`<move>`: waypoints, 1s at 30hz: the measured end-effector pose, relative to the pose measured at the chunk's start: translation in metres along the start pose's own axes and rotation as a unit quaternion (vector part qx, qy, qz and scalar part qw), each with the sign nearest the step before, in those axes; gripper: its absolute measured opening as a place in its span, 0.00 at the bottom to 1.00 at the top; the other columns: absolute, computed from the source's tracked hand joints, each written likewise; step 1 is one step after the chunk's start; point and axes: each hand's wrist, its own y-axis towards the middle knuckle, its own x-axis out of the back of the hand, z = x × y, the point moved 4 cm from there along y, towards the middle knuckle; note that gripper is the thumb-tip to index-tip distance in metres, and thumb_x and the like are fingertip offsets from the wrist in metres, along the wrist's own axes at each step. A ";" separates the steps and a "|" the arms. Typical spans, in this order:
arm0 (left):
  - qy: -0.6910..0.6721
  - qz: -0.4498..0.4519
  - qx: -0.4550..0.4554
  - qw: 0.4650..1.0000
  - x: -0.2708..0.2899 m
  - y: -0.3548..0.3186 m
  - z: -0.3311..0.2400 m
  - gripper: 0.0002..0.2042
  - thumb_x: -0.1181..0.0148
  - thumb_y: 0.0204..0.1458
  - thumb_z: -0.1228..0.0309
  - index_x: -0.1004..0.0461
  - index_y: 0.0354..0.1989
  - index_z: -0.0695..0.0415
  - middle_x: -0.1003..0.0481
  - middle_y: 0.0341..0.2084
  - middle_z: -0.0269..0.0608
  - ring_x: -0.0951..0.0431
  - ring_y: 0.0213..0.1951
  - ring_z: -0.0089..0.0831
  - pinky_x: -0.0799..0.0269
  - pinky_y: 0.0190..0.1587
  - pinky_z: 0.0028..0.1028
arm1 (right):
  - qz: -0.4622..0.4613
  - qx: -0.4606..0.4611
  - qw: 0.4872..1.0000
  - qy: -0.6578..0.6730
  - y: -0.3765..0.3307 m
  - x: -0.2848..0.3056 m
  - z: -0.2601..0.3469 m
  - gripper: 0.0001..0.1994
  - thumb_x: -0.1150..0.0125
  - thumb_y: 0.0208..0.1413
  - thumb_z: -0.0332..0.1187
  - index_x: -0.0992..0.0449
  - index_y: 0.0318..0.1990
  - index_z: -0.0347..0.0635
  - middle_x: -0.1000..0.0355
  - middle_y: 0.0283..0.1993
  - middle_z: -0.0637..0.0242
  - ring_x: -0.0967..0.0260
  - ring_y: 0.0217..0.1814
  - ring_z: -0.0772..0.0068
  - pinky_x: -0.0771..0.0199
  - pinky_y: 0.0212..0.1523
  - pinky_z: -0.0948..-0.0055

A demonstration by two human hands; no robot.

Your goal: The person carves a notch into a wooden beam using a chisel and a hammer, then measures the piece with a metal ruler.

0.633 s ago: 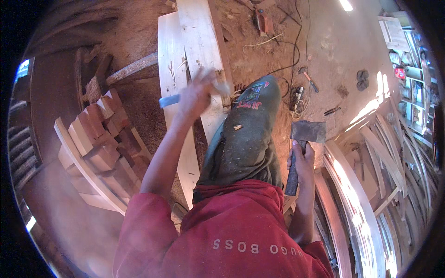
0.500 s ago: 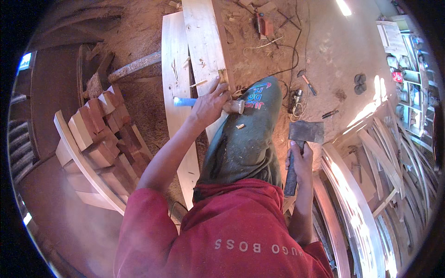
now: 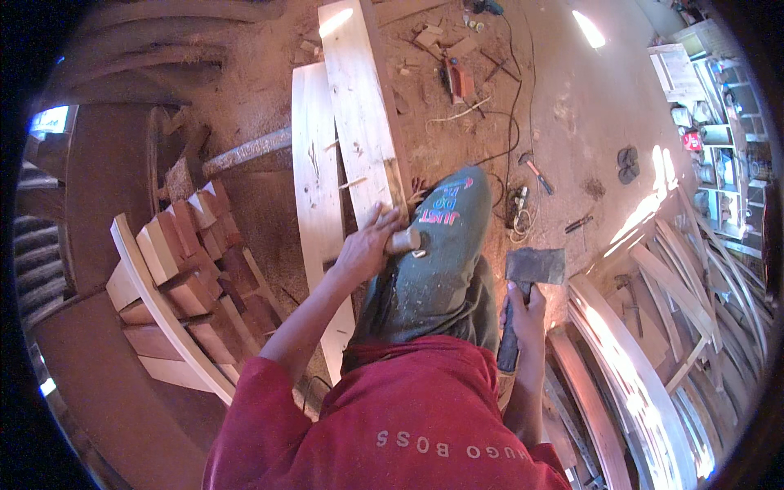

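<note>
My left hand [image 3: 366, 251] rests over the near part of a pale wooden board [image 3: 357, 106], its fingers closed round a chisel. Only the chisel's round light handle end [image 3: 404, 241] pokes out toward my thigh; the blade is hidden. A dark notch and loose splinters show on the board just beyond my fingers. A second pale plank [image 3: 314, 163] lies along its left side. To the right, my right hand [image 3: 527, 310] grips a hatchet by its dark handle, with the broad dark head [image 3: 536, 266] up and away from the board.
Stacked wooden blocks [image 3: 192, 286] stand on the left. A hammer [image 3: 536, 174], pliers [image 3: 579, 223], a red tool [image 3: 459, 80] and a dark cord [image 3: 514, 98] lie on the dusty floor. Curved wood strips [image 3: 694, 302] are piled at right, near shelves [image 3: 719, 155].
My left hand has turned the chisel, so its blue-looking blade no longer shows. The view has shifted, with things appearing lower. The hatchet is still held off to the right.
</note>
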 end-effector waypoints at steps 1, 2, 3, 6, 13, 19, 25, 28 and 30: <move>0.003 0.000 -0.004 1.000 0.007 -0.001 -0.006 0.38 0.36 0.37 0.81 0.32 0.64 0.48 0.42 0.70 0.42 0.39 0.68 0.50 0.30 0.62 0.42 | -0.001 0.000 1.000 -0.006 0.005 0.003 -0.001 0.10 0.41 0.64 0.36 0.31 0.35 0.41 0.34 0.19 0.71 0.36 0.15 0.78 0.35 0.16 0.75; -0.012 0.058 0.021 0.998 0.018 -0.008 -0.014 0.36 0.34 0.38 0.78 0.31 0.63 0.49 0.37 0.66 0.44 0.34 0.64 0.50 0.28 0.58 0.44 | 0.002 0.000 1.000 -0.002 0.009 0.004 0.001 0.10 0.41 0.64 0.36 0.31 0.35 0.41 0.34 0.19 0.71 0.36 0.15 0.78 0.35 0.16 0.75; -0.028 0.115 0.046 0.992 0.025 -0.010 -0.019 0.34 0.33 0.39 0.76 0.30 0.61 0.49 0.31 0.63 0.46 0.28 0.60 0.50 0.25 0.55 0.45 | 0.004 -0.014 1.000 0.007 0.014 0.005 0.003 0.10 0.41 0.64 0.36 0.31 0.35 0.41 0.34 0.19 0.71 0.36 0.15 0.78 0.35 0.16 0.75; -0.006 0.146 0.216 0.966 0.036 -0.010 -0.013 0.20 0.37 0.46 0.71 0.23 0.51 0.52 0.20 0.43 0.51 0.20 0.50 0.47 0.23 0.46 0.46 | 0.030 -0.033 0.999 0.029 0.038 0.006 0.010 0.10 0.40 0.64 0.37 0.31 0.36 0.41 0.34 0.20 0.70 0.35 0.16 0.78 0.35 0.16 0.75; -0.124 -0.233 0.311 0.913 0.090 0.069 -0.003 0.24 0.28 0.47 0.57 0.24 0.47 0.60 0.19 0.33 0.55 0.17 0.39 0.47 0.24 0.40 0.42 | 0.092 -0.029 0.995 0.009 0.107 0.031 0.032 0.11 0.42 0.65 0.38 0.32 0.37 0.42 0.34 0.22 0.69 0.35 0.16 0.78 0.34 0.14 0.75; -0.032 -0.152 0.240 0.958 0.077 0.113 0.021 0.31 0.22 0.37 0.64 0.27 0.52 0.59 0.22 0.41 0.50 0.20 0.42 0.43 0.25 0.45 0.39 | 0.071 -0.014 0.997 0.011 0.146 0.068 0.060 0.13 0.41 0.64 0.40 0.34 0.35 0.42 0.35 0.20 0.70 0.36 0.15 0.78 0.34 0.16 0.75; 0.084 -0.189 0.141 0.968 0.080 0.120 0.029 0.19 0.31 0.47 0.68 0.25 0.47 0.59 0.20 0.31 0.52 0.18 0.35 0.48 0.23 0.39 0.43 | 0.004 -0.005 0.997 0.082 0.154 0.086 0.057 0.14 0.42 0.65 0.41 0.35 0.33 0.44 0.37 0.19 0.71 0.38 0.14 0.79 0.35 0.13 0.77; -0.079 -0.346 0.304 0.884 0.087 0.107 0.029 0.20 0.30 0.47 0.66 0.26 0.47 0.60 0.20 0.30 0.53 0.17 0.34 0.46 0.22 0.40 0.42 | -0.014 -0.035 0.997 0.070 0.160 0.089 0.037 0.14 0.42 0.65 0.42 0.35 0.33 0.44 0.37 0.19 0.72 0.37 0.14 0.79 0.35 0.14 0.77; -0.053 -0.326 0.308 0.892 0.075 0.107 0.022 0.23 0.28 0.46 0.63 0.26 0.48 0.61 0.20 0.32 0.53 0.17 0.36 0.45 0.22 0.42 0.42 | -0.011 -0.058 0.994 0.089 0.165 0.084 0.023 0.13 0.42 0.65 0.40 0.35 0.33 0.43 0.37 0.19 0.71 0.37 0.14 0.79 0.34 0.14 0.76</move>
